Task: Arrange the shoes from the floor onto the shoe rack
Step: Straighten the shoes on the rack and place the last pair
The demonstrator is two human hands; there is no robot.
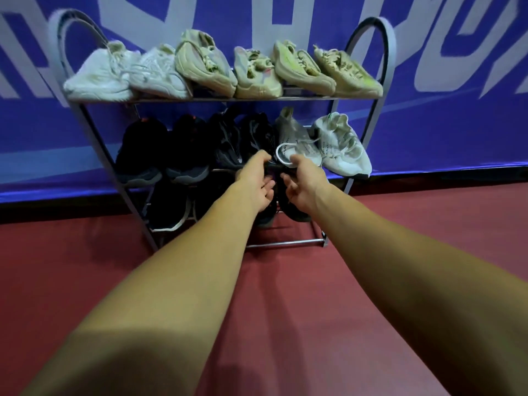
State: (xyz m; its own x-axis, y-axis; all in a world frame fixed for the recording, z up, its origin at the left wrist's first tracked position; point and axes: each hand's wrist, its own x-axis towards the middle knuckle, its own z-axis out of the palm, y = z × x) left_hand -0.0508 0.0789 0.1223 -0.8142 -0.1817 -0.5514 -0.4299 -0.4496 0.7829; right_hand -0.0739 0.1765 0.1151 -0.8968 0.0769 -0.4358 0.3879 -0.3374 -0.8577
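Item: black shoes (295,210) — at bottom tier of shoe rack (283,243), right of centre, hanging just below both hands. Long axes run front-to-back, near ends toward person. Left hand (255,181) and right hand (304,181) side by side, equally near. Fingers curled over near ends — apparently one shoe each, though dark blur hides contact.

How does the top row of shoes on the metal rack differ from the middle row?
The top row of sneakers is all white and beige; the middle row has four black shoes and two white. The left hand and right hand reach near the middle row, not the top row. Each holds six shoes.
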